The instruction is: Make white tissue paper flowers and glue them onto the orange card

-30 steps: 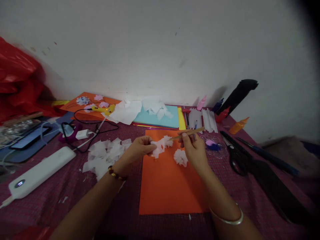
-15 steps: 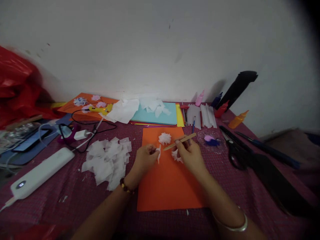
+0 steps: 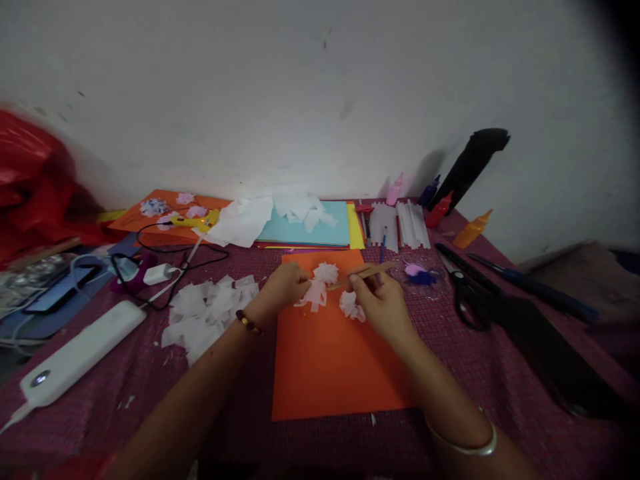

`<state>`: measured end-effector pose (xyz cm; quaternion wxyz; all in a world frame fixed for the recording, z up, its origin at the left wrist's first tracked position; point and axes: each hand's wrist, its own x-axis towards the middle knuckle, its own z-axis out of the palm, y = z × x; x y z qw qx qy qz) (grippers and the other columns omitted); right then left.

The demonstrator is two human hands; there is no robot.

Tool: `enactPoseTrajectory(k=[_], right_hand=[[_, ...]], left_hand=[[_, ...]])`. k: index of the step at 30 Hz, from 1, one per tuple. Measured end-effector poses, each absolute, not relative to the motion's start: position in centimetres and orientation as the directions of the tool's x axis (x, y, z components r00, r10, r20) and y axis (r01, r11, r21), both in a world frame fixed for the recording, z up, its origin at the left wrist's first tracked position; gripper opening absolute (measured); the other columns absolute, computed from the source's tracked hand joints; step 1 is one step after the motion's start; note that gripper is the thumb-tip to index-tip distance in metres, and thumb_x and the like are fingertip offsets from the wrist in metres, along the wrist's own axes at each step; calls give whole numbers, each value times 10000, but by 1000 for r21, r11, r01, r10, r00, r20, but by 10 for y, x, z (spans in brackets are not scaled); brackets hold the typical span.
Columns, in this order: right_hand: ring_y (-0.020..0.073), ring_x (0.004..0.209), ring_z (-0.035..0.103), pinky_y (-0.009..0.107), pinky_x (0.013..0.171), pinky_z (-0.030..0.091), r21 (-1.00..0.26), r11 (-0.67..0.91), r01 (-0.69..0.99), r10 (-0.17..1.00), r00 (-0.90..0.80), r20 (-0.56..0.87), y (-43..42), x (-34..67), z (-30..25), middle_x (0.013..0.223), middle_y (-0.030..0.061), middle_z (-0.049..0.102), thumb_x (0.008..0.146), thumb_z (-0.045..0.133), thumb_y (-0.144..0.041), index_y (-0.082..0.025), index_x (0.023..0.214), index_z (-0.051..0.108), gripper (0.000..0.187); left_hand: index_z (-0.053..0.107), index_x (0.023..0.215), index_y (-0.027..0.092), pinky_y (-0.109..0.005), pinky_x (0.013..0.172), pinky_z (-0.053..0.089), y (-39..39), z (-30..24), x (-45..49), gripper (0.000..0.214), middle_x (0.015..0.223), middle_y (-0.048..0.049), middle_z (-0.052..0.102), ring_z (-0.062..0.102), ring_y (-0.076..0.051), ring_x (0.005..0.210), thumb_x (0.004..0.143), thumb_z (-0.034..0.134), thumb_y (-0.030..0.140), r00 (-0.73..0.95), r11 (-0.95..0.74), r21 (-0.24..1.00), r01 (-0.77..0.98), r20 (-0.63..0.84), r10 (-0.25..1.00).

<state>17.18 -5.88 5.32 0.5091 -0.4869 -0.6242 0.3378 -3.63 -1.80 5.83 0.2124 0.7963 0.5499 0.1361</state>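
My left hand (image 3: 286, 283) is closed in a pinch on a thin strip of white tissue paper (image 3: 316, 298), which hangs from the fingertips over an orange sheet (image 3: 330, 360). My right hand (image 3: 384, 303) grips a flat wooden stick (image 3: 376, 268) between thumb and fingers, its tip pointing left toward the tissue. A ruffled white paper flower (image 3: 326, 272) lies on the sheet between the two hands, near its far edge. Close under my right fingers is a second white paper flower (image 3: 350, 307), partly covered by the hand.
Left of the sheet lies a pile of white tissue squares (image 3: 207, 313), with a white power bank (image 3: 83, 353) beyond. A yellow glue gun (image 3: 195, 221) rests at the back left. Scissors (image 3: 467, 300), paint bottles (image 3: 473, 229) and a dark blue paint smear (image 3: 423, 277) are to the right.
My left hand has risen slightly away from me, and the tissue strip now hangs spread below its fingers. My right hand keeps the stick in nearly the same place. The view has shifted slightly.
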Motion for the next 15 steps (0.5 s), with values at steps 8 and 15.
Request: enactPoseTrajectory(k=[8, 15], right_hand=[[154, 587, 591, 248, 513, 435, -906, 270, 326, 963, -113, 246, -53, 168, 47, 738, 45, 653, 885, 460, -332, -173, 865, 619, 226], [159, 580, 589, 258, 538, 443, -883, 266, 387, 963, -137, 230, -51, 166, 41, 728, 44, 643, 884, 448, -334, -174, 854, 606, 227]], left_hand=[[432, 443, 169, -224, 446, 186, -15, 46, -35, 251, 418, 40, 378, 301, -84, 420, 680, 449, 250, 430, -258, 661, 705, -109, 896], [434, 455, 177, -221, 445, 194, -17, 48, -33, 223, 426, 43, 389, 341, -98, 438, 667, 482, 226, 410, -214, 731, 648, -99, 907]])
